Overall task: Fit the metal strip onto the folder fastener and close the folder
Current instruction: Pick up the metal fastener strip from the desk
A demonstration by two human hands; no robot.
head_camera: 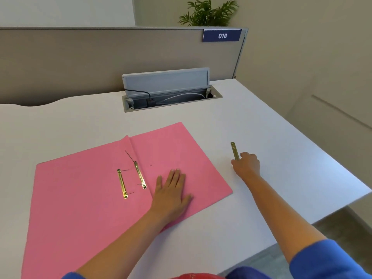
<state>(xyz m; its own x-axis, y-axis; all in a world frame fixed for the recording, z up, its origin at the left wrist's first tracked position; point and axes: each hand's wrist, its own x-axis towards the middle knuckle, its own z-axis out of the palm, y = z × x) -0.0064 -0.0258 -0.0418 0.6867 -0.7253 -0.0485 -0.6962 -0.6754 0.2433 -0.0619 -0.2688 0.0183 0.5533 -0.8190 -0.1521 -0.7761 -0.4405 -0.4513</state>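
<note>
A pink folder [80, 198] lies open and flat on the white desk. Near its spine crease sit two brass fastener pieces, one on the left flap [122, 184] and one by the crease [140, 175], with thin prongs sticking out. My left hand [171, 192] rests flat, fingers spread, on the right flap. A loose brass metal strip [234, 151] lies on the desk to the right of the folder. My right hand [246, 165] covers the strip's near end, fingers curled on it; the far end points away from me.
An open grey cable box [169, 91] with a raised lid is set into the white desk [281, 137] at the back. A grey partition with a blue "018" label [222, 35] stands behind. The desk's right edge drops off to the floor.
</note>
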